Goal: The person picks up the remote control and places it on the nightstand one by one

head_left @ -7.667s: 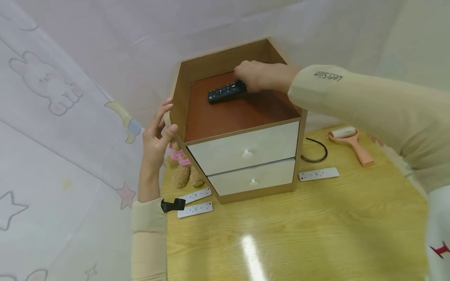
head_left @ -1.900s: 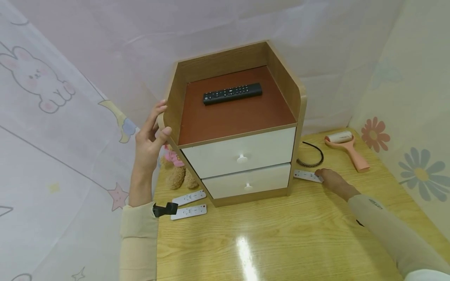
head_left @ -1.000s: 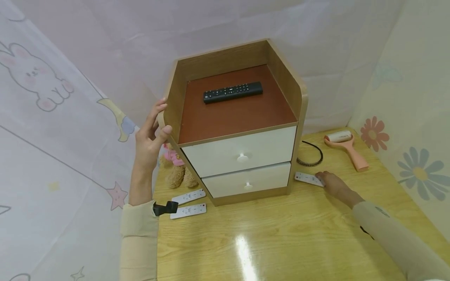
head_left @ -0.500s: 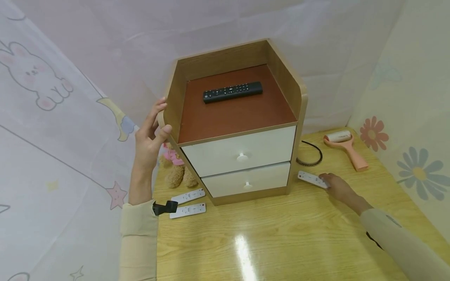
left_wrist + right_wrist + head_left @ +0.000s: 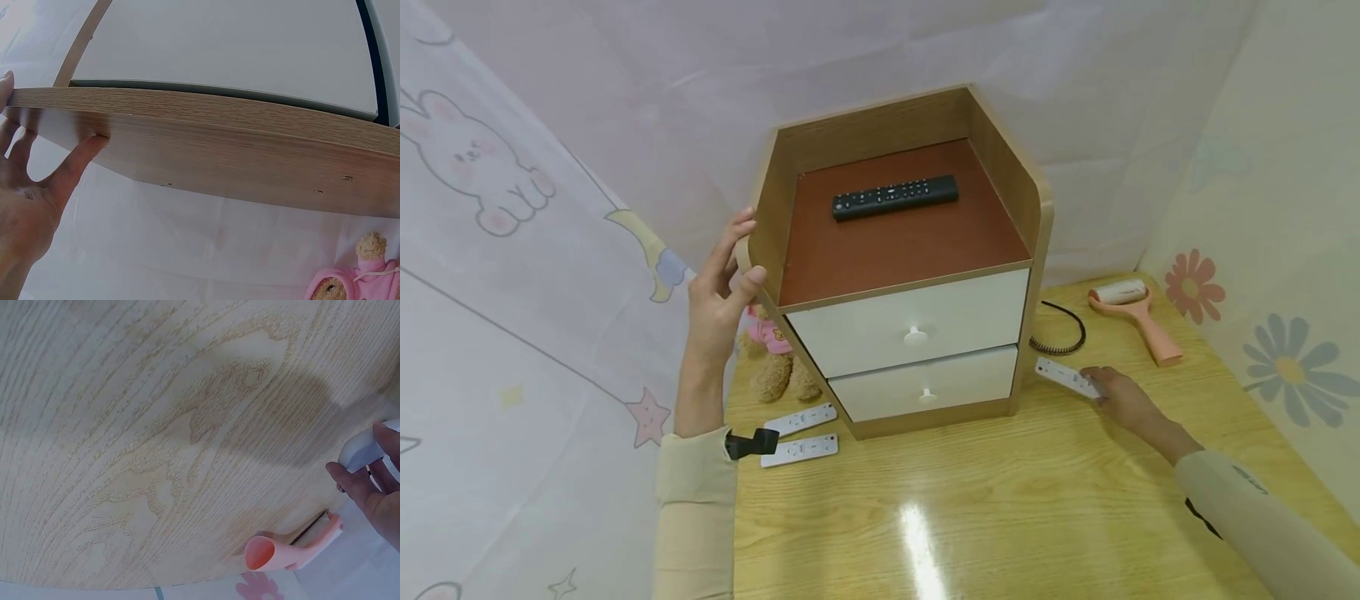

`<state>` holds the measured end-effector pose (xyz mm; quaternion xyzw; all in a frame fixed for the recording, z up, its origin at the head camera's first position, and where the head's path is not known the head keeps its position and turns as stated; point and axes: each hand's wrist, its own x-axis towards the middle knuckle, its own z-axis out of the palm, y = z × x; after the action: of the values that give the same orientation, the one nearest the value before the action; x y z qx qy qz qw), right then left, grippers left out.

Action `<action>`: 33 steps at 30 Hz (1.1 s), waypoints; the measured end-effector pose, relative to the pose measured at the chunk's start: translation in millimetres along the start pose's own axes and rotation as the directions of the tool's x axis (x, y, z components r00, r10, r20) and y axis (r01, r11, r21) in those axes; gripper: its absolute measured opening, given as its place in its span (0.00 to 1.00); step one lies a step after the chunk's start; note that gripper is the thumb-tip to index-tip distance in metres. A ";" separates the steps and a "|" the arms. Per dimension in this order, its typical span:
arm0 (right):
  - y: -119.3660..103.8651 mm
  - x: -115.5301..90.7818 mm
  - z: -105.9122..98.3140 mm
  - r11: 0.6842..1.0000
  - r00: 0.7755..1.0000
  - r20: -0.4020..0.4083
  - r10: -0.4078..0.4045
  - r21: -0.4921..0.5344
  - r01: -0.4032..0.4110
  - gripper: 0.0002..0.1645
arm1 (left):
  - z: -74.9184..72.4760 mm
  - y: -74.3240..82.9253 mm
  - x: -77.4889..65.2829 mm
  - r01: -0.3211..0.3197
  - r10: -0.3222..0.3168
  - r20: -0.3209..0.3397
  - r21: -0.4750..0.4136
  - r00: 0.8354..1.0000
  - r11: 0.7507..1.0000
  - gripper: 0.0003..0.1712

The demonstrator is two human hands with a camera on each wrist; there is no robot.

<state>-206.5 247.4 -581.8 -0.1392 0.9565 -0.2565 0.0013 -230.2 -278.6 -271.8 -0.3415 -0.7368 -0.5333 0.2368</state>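
Observation:
At the front edge of the side panel on a small two-drawer cabinet [image 5: 887,283], my left hand [image 5: 715,300] grips with the thumb in front and the fingers along the outer face. The left wrist view shows those fingers [image 5: 81,165] against the wood. On the right, my right hand [image 5: 1123,400] holds a white remote control [image 5: 1063,377] by its near end, close over the table; its far end points toward the cabinet. The right wrist view shows the remote's rounded end [image 5: 362,450] between thumb and fingers. A black remote [image 5: 895,197] lies on the cabinet's brown top.
Two more white remotes [image 5: 801,450] lie left of the cabinet, near a teddy bear [image 5: 772,375] in pink. A black headband [image 5: 1063,333] and an orange-handled lint roller [image 5: 1138,312] lie on the table [image 5: 1037,500] to the right. Printed cloth walls stand behind.
The right hand has let go of the black remote on the cabinet top and taken hold of the white remote, shifting it slightly right and turning it. The left hand keeps its grip.

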 end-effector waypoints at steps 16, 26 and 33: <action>2.8 -3.9 3.2 1.000 1.000 0.000 0.005 0.028 -0.005 0.29 | -2.8 -14.4 -1.7 0.011 -0.011 -0.015 -0.007 1.000 1.000 0.27; 8.4 -3.6 6.8 1.000 1.000 0.001 0.009 0.024 -0.009 0.29 | -4.3 -22.2 -1.2 0.001 -0.002 -0.023 -0.030 1.000 1.000 0.27; 8.7 -5.9 3.3 0.999 1.000 0.015 0.024 0.041 -0.025 0.30 | 0.7 -1.9 -0.4 0.011 -0.012 -0.018 -0.032 1.000 0.999 0.26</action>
<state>-202.9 254.6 -589.4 -0.1292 0.9526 -0.2749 0.0141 -231.3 -278.5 -273.5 -0.3362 -0.7281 -0.5492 0.2349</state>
